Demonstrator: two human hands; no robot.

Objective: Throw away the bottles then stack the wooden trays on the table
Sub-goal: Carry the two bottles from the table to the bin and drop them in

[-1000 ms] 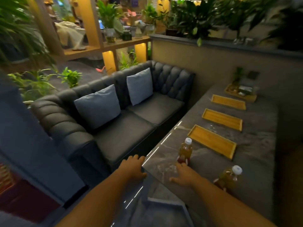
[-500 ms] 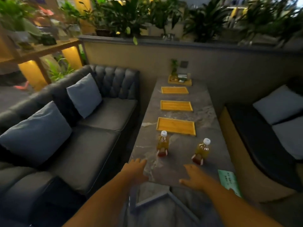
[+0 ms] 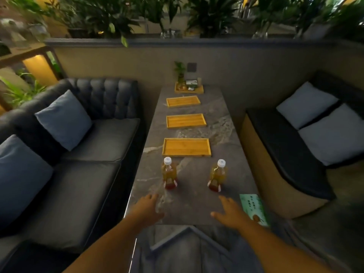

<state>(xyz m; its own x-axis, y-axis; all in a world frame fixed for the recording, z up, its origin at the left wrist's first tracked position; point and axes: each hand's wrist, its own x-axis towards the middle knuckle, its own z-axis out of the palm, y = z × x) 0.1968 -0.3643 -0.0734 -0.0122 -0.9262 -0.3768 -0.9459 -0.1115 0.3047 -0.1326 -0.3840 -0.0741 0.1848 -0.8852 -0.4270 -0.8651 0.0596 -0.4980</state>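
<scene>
Two bottles of amber liquid with white caps stand upright on the grey stone table (image 3: 197,203): the left bottle (image 3: 169,175) and the right bottle (image 3: 217,175). Behind them three wooden trays lie in a row: the near tray (image 3: 186,147), the middle tray (image 3: 186,120) and the far tray (image 3: 183,101). My left hand (image 3: 146,207) hovers open over the table's near edge, short of the left bottle. Open as well, my right hand (image 3: 229,212) is just short of the right bottle. Neither hand holds anything.
A fourth wooden tray (image 3: 189,89) with a small plant and small items sits at the table's far end by the wall. A green card (image 3: 255,208) lies at the near right corner. A dark sofa (image 3: 94,154) flanks the left, a cushioned bench (image 3: 285,154) the right.
The view has swung right, from the sofa side to square along the table. Both hands have stayed open and have come over the table's near edge, closer to the bottles.
</scene>
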